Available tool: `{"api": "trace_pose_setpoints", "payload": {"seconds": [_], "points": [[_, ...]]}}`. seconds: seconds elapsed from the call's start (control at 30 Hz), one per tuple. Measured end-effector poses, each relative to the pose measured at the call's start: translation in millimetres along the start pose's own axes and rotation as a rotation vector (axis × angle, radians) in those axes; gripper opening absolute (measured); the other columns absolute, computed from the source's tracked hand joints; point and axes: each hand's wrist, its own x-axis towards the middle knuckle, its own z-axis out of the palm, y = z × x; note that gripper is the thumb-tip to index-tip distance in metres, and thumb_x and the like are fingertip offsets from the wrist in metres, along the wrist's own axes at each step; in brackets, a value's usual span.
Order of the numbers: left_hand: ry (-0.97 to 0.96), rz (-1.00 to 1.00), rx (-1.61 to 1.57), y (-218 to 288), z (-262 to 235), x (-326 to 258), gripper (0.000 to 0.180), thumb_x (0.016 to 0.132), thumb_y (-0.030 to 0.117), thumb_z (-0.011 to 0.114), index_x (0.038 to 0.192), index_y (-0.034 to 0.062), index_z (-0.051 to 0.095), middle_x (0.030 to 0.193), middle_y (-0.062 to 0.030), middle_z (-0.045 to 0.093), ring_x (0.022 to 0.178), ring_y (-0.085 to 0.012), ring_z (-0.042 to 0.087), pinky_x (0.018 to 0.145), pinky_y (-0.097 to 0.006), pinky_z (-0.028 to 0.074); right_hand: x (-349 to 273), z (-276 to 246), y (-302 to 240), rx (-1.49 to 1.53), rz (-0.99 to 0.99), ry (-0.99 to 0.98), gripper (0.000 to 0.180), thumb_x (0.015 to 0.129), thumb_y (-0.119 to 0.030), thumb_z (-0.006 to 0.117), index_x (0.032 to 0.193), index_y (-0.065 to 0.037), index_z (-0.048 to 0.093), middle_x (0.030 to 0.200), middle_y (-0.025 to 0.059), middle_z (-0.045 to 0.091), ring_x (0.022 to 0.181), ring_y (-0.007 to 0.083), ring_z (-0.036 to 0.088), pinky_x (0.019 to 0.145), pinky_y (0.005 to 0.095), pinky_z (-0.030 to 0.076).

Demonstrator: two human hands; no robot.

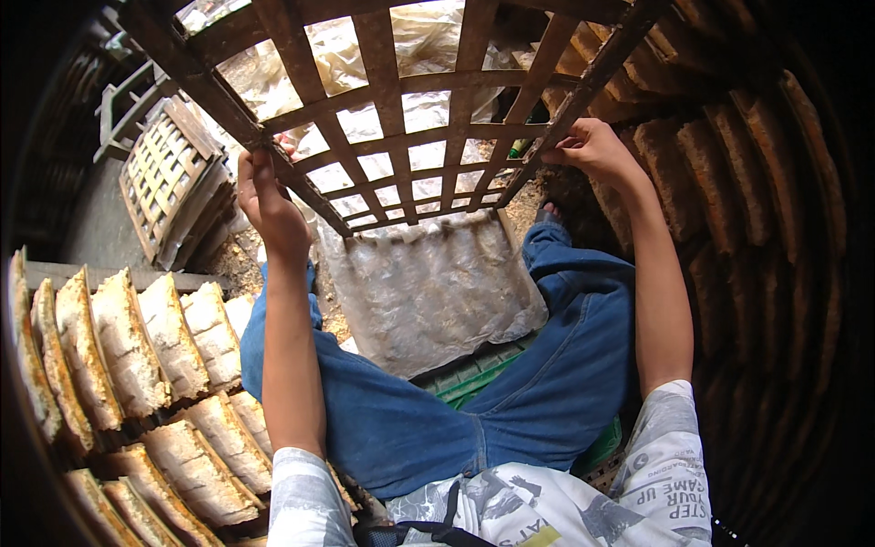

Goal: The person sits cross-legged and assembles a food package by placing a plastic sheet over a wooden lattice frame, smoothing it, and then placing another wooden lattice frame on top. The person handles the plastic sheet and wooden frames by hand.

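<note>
A dark lattice frame [386,88] is held up on edge above the far side of the plastic-covered slab [442,296], its top cut off by the upper border of the view. Its left rail is gripped by the left hand [273,201], beyond the slab's far left corner, with fingertips seen past the rail. The right rail is pinched between thumb and fingers of the right hand [597,155], beyond the slab's far right corner. The frame's narrow-looking lower end is lined up with the slab's far edge; whether the two are touching cannot be told. The slab is flanked by legs in blue jeans [392,419], and something green [469,387] is partly seen at its near edge. Pale, crumbly slabs [128,342] are ranged in rows to its left, and browner slabs [715,178] are stacked in shade to its right. A pile of lattice panels [167,180] is seen to its far left, and crumpled plastic sheeting [337,59] is spread beyond it.
</note>
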Motion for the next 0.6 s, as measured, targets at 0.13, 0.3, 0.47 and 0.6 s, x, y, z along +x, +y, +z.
{"api": "trace_pose_setpoints", "payload": {"seconds": [0.13,0.3,0.47,0.6], "points": [[0.005,0.004,0.006,3.3,5.8,-1.8,0.036,0.106,0.033,0.050,0.116,-0.0001,0.060,0.095,-0.0077,0.064,0.087,-0.0135,0.061,0.084,-0.029,0.049,5.0,-4.6,8.1,0.042,-0.035,0.038,0.023,0.083,-0.007,0.081,0.103,0.000,0.073,0.095,0.0052,0.074,0.088,0.0117,0.068,0.083,0.0292,0.055],[-0.007,-0.003,0.041,7.2,-1.1,-3.2,0.037,0.106,0.033,0.050,0.116,-0.0011,0.060,0.095,-0.0076,0.064,0.088,-0.0135,0.061,0.083,-0.028,0.049,2.9,3.1,4.7,0.336,-0.143,0.047,0.022,0.081,-0.006,0.081,0.102,-0.002,0.074,0.091,0.0043,0.073,0.085,0.0116,0.067,0.081,0.0284,0.054],[-0.014,0.004,0.051,-1.9,1.6,-0.9,0.038,0.106,0.033,0.049,0.117,-0.0017,0.060,0.096,-0.0090,0.065,0.088,-0.0138,0.061,0.082,-0.028,0.048,15.7,19.5,52.9,0.001,-0.026,0.073,0.026,0.077,-0.017,0.084,0.100,-0.008,0.078,0.084,0.0034,0.073,0.078,0.0111,0.065,0.073,0.0289,0.052],[-0.008,0.002,0.039,1.2,-1.6,-0.9,0.037,0.106,0.032,0.049,0.118,-0.0014,0.059,0.097,-0.0097,0.066,0.089,-0.0145,0.062,0.083,-0.029,0.049,11.1,11.8,23.1,0.002,-0.040,0.038,0.025,0.077,-0.018,0.084,0.099,-0.009,0.079,0.086,0.0032,0.074,0.080,0.0107,0.066,0.074,0.0292,0.052]]}}
